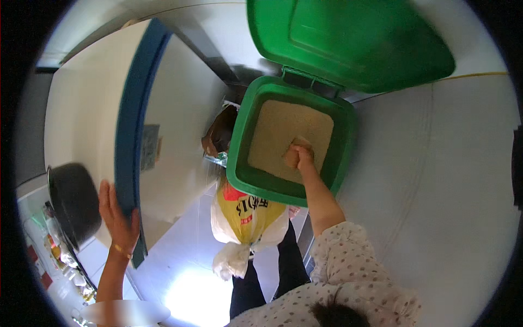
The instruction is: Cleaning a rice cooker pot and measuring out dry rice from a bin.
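A green plastic bin (235, 163) with its hinged green lid (351, 45) raised holds a pale grain-like material (282, 122). Inside it, my right hand (301, 156) grips a small rounded scoop or cup (291, 157) at the surface of the grains; what kind of vessel it is I cannot tell. At the left, my left hand (118, 216) rests with fingers spread on the edge of a white cabinet or appliance with a blue border (132, 122). Beside that hand stands a dark pot (73, 204).
A knotted yellow and white plastic sack (245, 216) stands against the bin's near side, by my legs. Between bin and cabinet sits an open brown bag (220, 131). A wall (429, 163) rises at the right. Small packets (57, 249) lie at the far left.
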Tool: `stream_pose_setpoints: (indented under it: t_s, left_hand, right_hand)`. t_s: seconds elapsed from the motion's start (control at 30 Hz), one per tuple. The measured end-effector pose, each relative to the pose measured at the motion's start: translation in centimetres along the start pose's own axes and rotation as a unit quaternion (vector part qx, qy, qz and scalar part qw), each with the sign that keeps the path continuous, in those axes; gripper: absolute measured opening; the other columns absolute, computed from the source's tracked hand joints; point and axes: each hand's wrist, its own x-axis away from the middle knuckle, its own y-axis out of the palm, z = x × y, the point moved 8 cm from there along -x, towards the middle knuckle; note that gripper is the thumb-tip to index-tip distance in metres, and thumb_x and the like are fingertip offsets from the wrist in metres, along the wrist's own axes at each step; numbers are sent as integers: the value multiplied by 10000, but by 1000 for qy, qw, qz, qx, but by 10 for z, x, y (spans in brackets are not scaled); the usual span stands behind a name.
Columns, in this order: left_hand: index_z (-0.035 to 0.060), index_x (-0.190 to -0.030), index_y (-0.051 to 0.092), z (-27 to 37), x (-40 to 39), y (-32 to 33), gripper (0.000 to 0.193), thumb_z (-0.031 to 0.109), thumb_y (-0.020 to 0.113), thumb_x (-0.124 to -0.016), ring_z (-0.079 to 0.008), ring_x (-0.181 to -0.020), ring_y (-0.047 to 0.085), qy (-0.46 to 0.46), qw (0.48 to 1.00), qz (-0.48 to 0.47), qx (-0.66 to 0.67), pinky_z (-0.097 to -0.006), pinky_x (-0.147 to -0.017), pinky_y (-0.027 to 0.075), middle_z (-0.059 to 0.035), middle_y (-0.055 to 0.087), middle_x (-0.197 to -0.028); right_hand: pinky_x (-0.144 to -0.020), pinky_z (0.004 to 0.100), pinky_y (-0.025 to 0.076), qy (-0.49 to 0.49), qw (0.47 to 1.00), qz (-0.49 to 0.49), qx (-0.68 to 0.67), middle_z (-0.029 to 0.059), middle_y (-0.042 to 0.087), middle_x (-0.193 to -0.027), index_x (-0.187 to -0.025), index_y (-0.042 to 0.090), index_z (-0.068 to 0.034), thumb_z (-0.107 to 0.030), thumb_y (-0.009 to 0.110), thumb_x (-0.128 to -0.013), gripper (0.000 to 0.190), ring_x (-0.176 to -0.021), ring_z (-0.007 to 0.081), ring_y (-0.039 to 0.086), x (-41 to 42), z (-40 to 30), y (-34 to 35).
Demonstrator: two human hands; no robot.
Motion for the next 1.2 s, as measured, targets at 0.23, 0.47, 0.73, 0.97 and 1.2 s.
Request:
stream_pose_setpoints:
  t_s: [0.23, 0.47, 0.73, 0.97, 1.2]
  left_hand:
    - [-5, -1446, 239, -2, -2, 4, 714, 116, 596, -839, -406, -1382, 248, -3, 1000, -30, -6, -490, -1127, 192, -260, 230, -1492]
    - [42, -1466, 184, -9, 1, 12, 694, 327, 506, -922, -381, -1388, 241, -20, 997, -55, -55, -526, -1112, 203, -251, 210, -1491]
    - [48, -1464, 190, -10, 2, 10, 694, 337, 498, -913, -382, -1394, 227, -13, 998, -50, -21, -536, -1112, 206, -238, 202, -1501]
    - [21, -1455, 242, -13, 2, 2, 675, 265, 520, -890, -380, -1398, 222, -14, 999, -32, 14, -514, -1130, 165, -239, 212, -1499]
    - [-17, -1445, 270, -2, -2, -3, 684, 193, 549, -857, -385, -1392, 232, 3, 1000, -16, 23, -479, -1135, 171, -246, 235, -1493]
  right_hand:
    - [-1047, 394, 345, 24, 997, 48, -50, 118, 440, -1369, -1327, 438, 1, -128, 656, -853, 538, -1207, 273, 449, -61, 3, 36]
    - [-1026, 389, 364, -134, 986, 92, -44, 138, 458, -1337, -1334, 409, -10, -152, 706, -802, 626, -1187, 278, 470, -135, -52, 23]
    - [-1002, 384, 385, -334, 933, 131, -18, 161, 477, -1300, -1342, 376, -23, -179, 763, -743, 730, -1163, 284, 494, -128, -82, -9]
    - [-1000, 376, 390, -440, 877, 161, 105, 160, 474, -1290, -1346, 349, -14, -153, 800, -696, 803, -1166, 282, 496, -5, -97, -24]
    - [-978, 351, 417, -502, 864, -16, -38, 125, 482, -1252, -1328, 363, -15, -82, 824, -652, 821, -1151, 238, 511, 132, -95, -27]
